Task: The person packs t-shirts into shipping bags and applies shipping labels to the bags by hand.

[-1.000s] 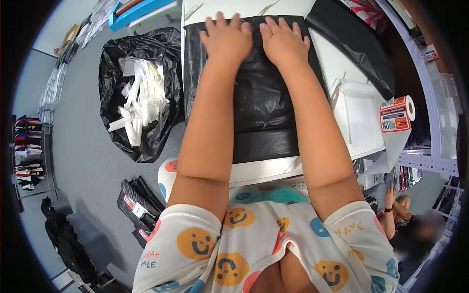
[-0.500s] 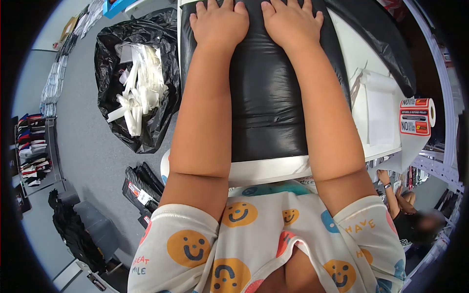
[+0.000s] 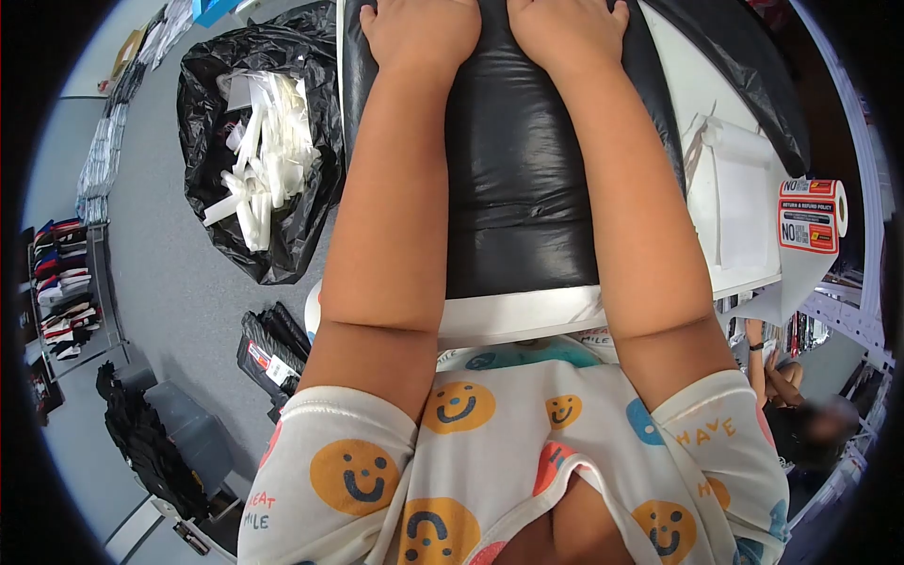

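A large glossy black plastic package (image 3: 513,169) lies on a white table (image 3: 523,313), its surface smooth and lightly wrinkled. My left hand (image 3: 419,36) rests flat on its far left part, palm down. Beside it, my right hand (image 3: 570,36) presses on the far right part in the same way. Both hands are open and hold nothing. Most of the fingertips are cut off by the top of the view; part of each hand's outer fingers shows. What is inside the package is hidden.
On the left hangs a black trash bag (image 3: 207,160) filled with white plastic strips (image 3: 268,160). White paper (image 3: 739,188) and a label roll (image 3: 810,217) are on the right. More black packages (image 3: 268,353) lie lower left. Another person (image 3: 791,414) is at lower right, near shelving.
Both my hands have slid slightly farther forward over the black package, so their fingers now pass beyond the top of the view. The view has shifted a little.
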Demonstrator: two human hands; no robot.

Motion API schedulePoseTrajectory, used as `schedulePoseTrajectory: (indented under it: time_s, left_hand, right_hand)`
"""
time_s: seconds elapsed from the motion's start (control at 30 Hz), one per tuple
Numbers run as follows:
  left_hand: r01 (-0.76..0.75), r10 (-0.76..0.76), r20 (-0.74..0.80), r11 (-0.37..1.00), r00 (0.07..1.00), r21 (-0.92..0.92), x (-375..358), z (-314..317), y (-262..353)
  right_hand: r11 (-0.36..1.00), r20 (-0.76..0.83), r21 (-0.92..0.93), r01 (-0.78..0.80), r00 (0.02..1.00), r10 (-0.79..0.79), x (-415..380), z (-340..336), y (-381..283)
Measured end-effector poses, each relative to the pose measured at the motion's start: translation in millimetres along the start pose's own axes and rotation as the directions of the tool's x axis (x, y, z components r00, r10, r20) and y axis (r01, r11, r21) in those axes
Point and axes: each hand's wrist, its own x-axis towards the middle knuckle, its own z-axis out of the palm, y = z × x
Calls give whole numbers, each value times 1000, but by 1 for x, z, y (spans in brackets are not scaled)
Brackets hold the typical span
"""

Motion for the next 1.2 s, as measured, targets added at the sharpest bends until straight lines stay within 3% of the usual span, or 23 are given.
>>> schedulePoseTrajectory:
  time_s: [0.3, 0.37, 0.43, 0.47, 0.53, 0.57, 0.6, 0.63, 0.67, 0.7, 0.83, 0.93, 1.2]
  left_hand:
    - [-71, 70, 25, 998, 997, 3, -3, -9, 4]
    - [-209, 187, -137, 963, 973, -170, -3, 10, -15]
    - [-410, 294, -353, 854, 888, -319, -9, 0, -15]
    - [-509, 405, -337, 797, 850, -324, -20, -14, -17]
    - [-676, 623, -265, 653, 736, -340, -59, -46, -24]
    - [-743, 727, -208, 566, 654, -358, -87, -65, -28]
    - [-737, 813, 20, 538, 582, -410, -109, -79, -35]
    - [-786, 860, 140, 506, 490, -355, -131, -86, -44]
    - [-746, 846, 247, 533, 472, -400, -149, -88, -53]
    - [-705, 831, 304, 556, 465, -442, -162, -92, -62]
    - [-641, 730, 364, 683, 578, -350, -182, -91, -90]
    - [-628, 712, 367, 701, 598, -338, -186, -91, -97]
    - [-611, 723, 459, 686, 516, -395, -229, -120, -103]
  right_hand:
    - [1000, -31, 16, 22, 999, -22, 5, 9, 3]
    - [997, -74, 61, 38, 997, -34, 6, 12, 7]
    - [961, -203, 209, 180, 969, -137, 0, 8, 16]
    - [928, -269, 259, 268, 943, -197, -5, 0, 22]
    - [757, -452, 318, 571, 793, -408, -30, -17, 38]
    - [710, -390, 260, 655, 744, -543, -54, -28, 46]
    - [648, -320, 206, 734, 676, -664, -80, -40, 55]
    - [596, -204, 260, 760, 646, -735, -105, -50, 66]
    - [546, -88, 319, 775, 598, -797, -127, -56, 78]
    - [569, -5, 347, 745, 609, -793, -143, -61, 90]
    - [716, 251, 337, 611, 675, -694, -168, -65, 130]
    - [755, 302, 373, 539, 700, -648, -169, -67, 147]
    - [731, 273, 337, 593, 682, -679, -217, -84, 160]
